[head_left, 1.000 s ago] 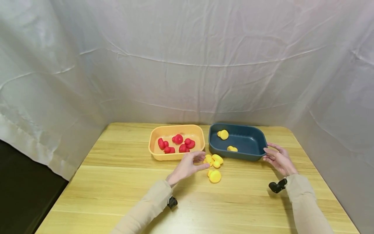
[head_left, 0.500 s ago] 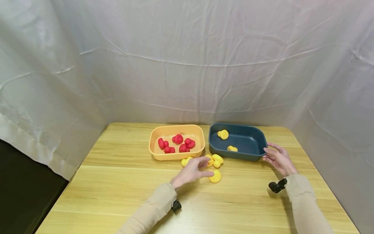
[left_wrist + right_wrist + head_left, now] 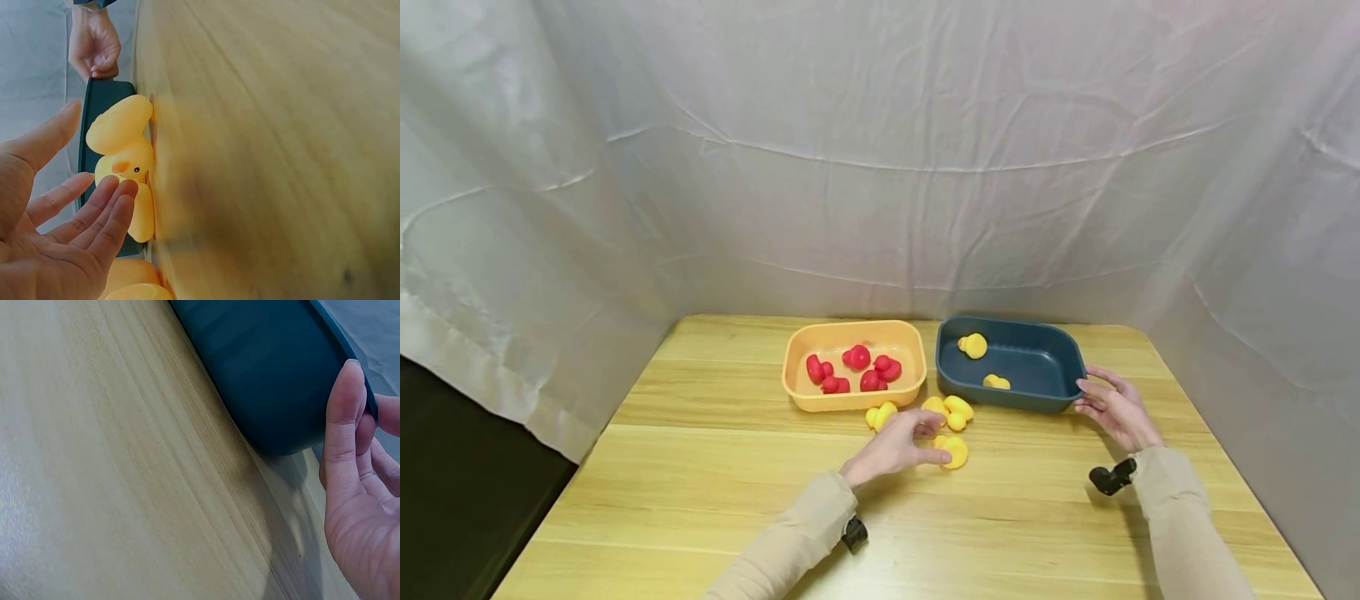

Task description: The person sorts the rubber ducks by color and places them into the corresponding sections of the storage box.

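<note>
I'm watching the left hand (image 3: 897,446) hovering low over the tabletop (image 3: 700,467), fingers mostly straight and spread, palm open. Its fingertips (image 3: 119,190) are touching or almost touching a yellow duck (image 3: 954,451) lying on the wood; I can't tell which, and nothing is gripped. In the left wrist view that duck (image 3: 122,153) is sitting just past the fingers, with the thumb held apart above it.

Two more yellow ducks (image 3: 950,410) are lying bunched together just beyond the hand, close to the front wall of the dark blue tray (image 3: 1067,367). Another single duck (image 3: 881,414) is lying to the left of them, just in front of the orange tray (image 3: 793,354).

The right hand (image 3: 1114,410) is resting against the right end of the blue tray, thumb (image 3: 344,419) pressing up on the rim (image 3: 350,350) and the other fingers tucked behind it, so it's holding the tray's edge.

Inside the blue tray two yellow ducks (image 3: 973,345) are lying well apart. The orange tray is holding a cluster of red ducks (image 3: 856,357). A white sheet (image 3: 880,167) is hanging behind it all.
</note>
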Tool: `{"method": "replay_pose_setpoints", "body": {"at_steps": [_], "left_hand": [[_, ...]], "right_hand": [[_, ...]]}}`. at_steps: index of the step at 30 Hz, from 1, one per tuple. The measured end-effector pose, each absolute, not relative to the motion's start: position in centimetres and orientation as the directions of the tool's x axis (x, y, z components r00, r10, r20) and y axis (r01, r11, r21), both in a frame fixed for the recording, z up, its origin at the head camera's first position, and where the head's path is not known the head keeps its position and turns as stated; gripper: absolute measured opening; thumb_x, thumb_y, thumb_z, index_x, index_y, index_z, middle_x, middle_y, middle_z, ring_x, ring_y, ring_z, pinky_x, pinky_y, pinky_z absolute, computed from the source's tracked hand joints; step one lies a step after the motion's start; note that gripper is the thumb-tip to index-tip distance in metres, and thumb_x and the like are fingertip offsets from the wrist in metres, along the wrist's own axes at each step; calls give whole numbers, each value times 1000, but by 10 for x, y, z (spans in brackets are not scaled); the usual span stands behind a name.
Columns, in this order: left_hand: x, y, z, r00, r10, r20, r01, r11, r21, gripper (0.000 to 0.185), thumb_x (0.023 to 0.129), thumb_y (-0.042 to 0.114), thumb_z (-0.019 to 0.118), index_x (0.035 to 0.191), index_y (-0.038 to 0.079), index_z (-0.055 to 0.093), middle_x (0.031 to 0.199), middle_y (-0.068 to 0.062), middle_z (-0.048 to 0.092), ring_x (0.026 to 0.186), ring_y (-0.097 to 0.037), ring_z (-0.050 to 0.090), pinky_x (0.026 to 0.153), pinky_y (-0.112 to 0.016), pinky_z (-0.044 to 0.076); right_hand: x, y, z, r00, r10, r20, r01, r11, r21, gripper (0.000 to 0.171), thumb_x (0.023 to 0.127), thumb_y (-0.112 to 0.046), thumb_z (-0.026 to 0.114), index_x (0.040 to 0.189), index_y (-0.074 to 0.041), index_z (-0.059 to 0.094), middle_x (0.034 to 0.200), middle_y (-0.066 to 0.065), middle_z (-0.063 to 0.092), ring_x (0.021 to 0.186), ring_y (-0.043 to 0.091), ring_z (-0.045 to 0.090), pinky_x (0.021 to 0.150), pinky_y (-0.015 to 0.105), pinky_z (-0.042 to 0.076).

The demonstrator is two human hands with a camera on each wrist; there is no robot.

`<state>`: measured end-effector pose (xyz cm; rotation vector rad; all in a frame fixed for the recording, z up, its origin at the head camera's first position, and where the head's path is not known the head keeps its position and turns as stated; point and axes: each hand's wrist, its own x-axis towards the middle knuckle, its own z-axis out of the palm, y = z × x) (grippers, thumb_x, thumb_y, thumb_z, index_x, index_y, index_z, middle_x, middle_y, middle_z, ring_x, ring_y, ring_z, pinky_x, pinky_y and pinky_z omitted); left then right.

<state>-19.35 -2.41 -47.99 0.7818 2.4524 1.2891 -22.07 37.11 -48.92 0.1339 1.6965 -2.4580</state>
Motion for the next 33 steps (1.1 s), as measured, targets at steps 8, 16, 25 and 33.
{"method": "replay_pose_setpoints", "body": {"at_steps": [8, 16, 25, 33], "left_hand": [[-195, -22, -485, -810, 587, 3, 353, 482, 802, 59, 82, 27, 85, 132, 4, 63, 131, -12, 68, 118, -23, 66, 104, -30, 55], [-196, -22, -487, -803, 597, -4, 351, 478, 805, 57, 83, 21, 84, 133, 2, 63, 130, -13, 68, 117, -23, 67, 103, -31, 55], [-197, -22, -489, -799, 601, 15, 371, 473, 799, 52, 83, 19, 83, 129, 1, 65, 125, -12, 71, 112, -23, 68, 100, -30, 56], [-197, -20, -489, -797, 603, 30, 395, 483, 781, 50, 82, 20, 84, 126, 3, 67, 119, -8, 73, 108, -21, 69, 97, -27, 56]], "right_hand": [[-220, 371, -489, -983, -78, -163, 180, -338, -924, 25, 102, -3, 55, 124, -15, 52, 84, 0, 68, 71, 13, 69, 69, 23, 62], [-219, 371, -487, -983, -78, -165, 182, -344, -921, 24, 102, -3, 55, 122, -15, 54, 84, 0, 69, 71, 13, 69, 69, 24, 62], [-219, 371, -487, -983, -69, -173, 186, -336, -923, 25, 101, -4, 56, 124, -15, 53, 85, 0, 68, 71, 13, 69, 69, 24, 63], [-220, 371, -488, -983, -69, -170, 184, -336, -924, 26, 101, -4, 56, 124, -14, 52, 85, 0, 68, 71, 13, 69, 69, 24, 63]]}}
